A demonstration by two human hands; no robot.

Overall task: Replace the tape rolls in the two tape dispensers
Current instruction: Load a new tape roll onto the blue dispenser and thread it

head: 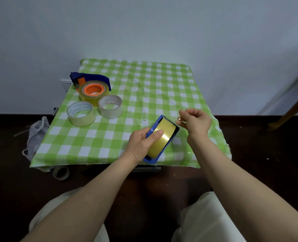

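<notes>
My left hand [141, 142] grips a blue tape dispenser [155, 126] near the table's front edge, thumb pressed on the yellowish tape roll [164, 139] seated in it. Just beyond the dispenser's far end, my right hand [196, 122] is raised with curled fingers that seem to pinch a thin, shiny clear tape end [178, 118]. A second blue dispenser [92, 79] lies at the back left with a yellowish roll on an orange core [93, 92]. Two pale, clear rolls [81, 114] [110, 106] lie flat in front of it.
The small table wears a green-and-white checked cloth [162, 84] and stands against a pale wall. A worn tape ring [61, 172] lies on the dark floor below the front left corner. A white plastic bag [36, 135] hangs at the left side. My knees sit close under the front edge.
</notes>
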